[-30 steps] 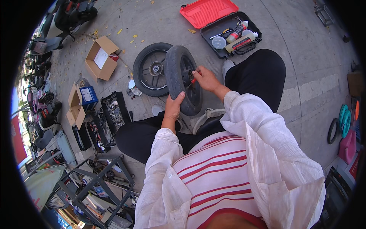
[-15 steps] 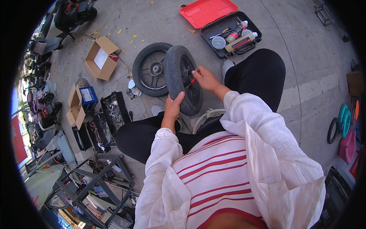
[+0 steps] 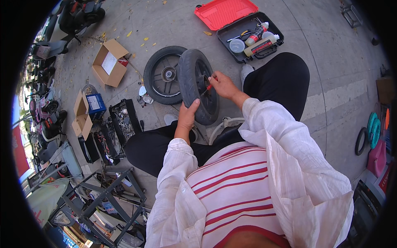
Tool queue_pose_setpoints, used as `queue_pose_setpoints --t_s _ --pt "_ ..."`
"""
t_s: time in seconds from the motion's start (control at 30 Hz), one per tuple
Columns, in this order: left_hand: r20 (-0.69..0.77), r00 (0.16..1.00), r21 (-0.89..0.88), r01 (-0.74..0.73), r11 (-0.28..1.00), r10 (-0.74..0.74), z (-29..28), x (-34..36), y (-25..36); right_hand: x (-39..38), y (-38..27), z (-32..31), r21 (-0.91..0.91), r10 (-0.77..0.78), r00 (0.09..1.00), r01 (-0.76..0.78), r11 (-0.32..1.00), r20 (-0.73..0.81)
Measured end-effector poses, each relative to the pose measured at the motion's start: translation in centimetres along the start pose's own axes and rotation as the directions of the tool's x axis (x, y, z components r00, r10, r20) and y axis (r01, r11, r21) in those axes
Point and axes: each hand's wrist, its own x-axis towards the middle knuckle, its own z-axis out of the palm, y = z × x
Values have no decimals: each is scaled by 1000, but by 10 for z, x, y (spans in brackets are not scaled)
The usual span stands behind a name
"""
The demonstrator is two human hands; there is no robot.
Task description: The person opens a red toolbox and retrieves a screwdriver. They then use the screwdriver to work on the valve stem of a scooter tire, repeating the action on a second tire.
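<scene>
I hold an upright black tyred wheel (image 3: 188, 74) between my knees. My left hand (image 3: 189, 115) grips its tyre at the lower left, thumb on the tread. My right hand (image 3: 223, 87) is closed round a red-handled tool (image 3: 210, 87), whose metal shaft points into the wheel's hub area; its tip is hard to make out. A second wheel (image 3: 161, 93) with a spoked rim lies flat on the pavement, just behind and left of the held one. An open black case with a red lid (image 3: 225, 12) holds bottles, clear cups and tools beyond my right knee.
At the left lie open cardboard boxes (image 3: 101, 66), a blue box (image 3: 95, 105), black trays of parts (image 3: 128, 118) and a metal frame (image 3: 95, 198). Scooters (image 3: 76, 18) line the left edge. At the right are a loose tyre (image 3: 361, 141), teal rings (image 3: 374, 130) and a pink item (image 3: 376, 161).
</scene>
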Motion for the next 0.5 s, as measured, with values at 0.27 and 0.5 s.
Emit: queue_pose_setpoints --t_s 0.27,0.5 --pt "2 1000 3 -3 1000 3 1 0 1 0 6 1 67 -17 999 14 998 35" --pt "2 1000 0 4 1000 -4 0 0 1 1 2 1 -12 -21 1000 21 1000 -6"
